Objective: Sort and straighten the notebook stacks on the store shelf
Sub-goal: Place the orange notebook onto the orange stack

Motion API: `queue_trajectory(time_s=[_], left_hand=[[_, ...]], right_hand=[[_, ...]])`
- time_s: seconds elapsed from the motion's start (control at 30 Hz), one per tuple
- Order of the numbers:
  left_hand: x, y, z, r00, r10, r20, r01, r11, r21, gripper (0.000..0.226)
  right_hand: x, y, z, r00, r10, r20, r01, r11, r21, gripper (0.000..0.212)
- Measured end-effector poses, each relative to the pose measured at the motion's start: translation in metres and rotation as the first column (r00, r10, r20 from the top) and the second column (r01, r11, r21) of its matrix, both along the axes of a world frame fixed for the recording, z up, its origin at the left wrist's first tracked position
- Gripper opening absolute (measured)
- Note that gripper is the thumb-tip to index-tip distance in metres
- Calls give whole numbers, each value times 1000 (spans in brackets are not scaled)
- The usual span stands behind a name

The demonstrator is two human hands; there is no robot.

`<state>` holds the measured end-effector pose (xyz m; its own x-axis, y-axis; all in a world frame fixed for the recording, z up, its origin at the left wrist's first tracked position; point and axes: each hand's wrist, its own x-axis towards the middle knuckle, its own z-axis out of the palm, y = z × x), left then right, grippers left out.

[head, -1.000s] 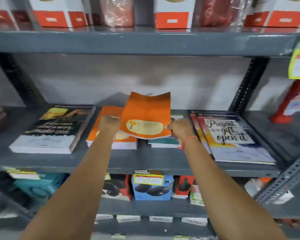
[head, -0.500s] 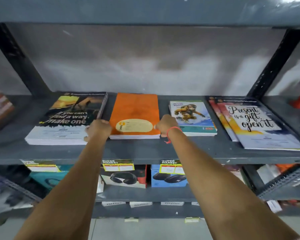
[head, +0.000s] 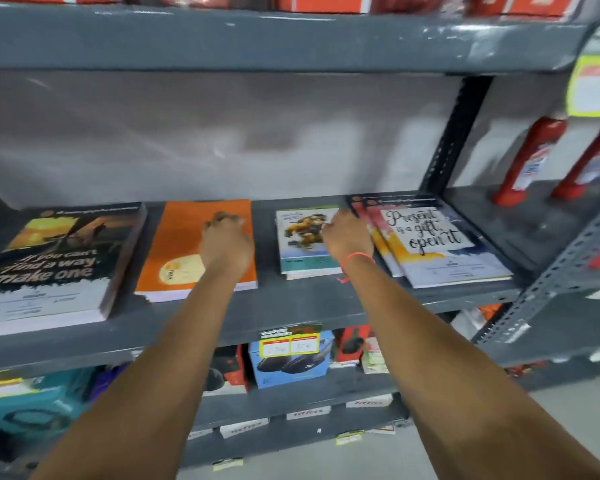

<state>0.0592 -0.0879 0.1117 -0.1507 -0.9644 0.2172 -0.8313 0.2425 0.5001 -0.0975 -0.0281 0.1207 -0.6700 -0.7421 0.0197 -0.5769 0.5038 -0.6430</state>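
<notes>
Notebook stacks [head: 305, 242] should be squared gently; left hand [head: 226, 247] rests curled on the orange stack [head: 184, 244], right hand [head: 347, 237] curled, grip indeterminate.

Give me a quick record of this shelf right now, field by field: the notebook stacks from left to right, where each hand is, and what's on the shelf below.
shelf: grey metal shelf
stack 1: dark "make one" notebooks, far left
stack 2: orange notebooks
stack 3: cartoon-cover notebooks
stack 4: "Present is a gift" notebooks, fanned unevenly
left hand: over the orange stack, grip unclear
right hand: over the right part of the cartoon-cover stack, grip unclear
shelf below: blue box with a price tag
</notes>
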Motion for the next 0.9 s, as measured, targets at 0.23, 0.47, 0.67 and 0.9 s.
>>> queue_trajectory(time_s=[0.23,0.47,0.67,0.9], left_hand=[[-159,70,-9,829,-231,-509,399,883,249,24],[-233,86,-62,934,-62,-353,268,773,575,22],[-249,78,-73,894,176,-412,168,722,671,39],[-253,74,-75,830,273,-486,157,723,673,28]], right_hand=[[-122,67,-15,993,-120,-10,120,977,175,35],[-221,113,-58,971,-236,-25,226,886,405,49],[-251,125,-68,942,-336,17,315,898,308,36],[-260,124,-58,860,-417,294,378,908,182,31]])
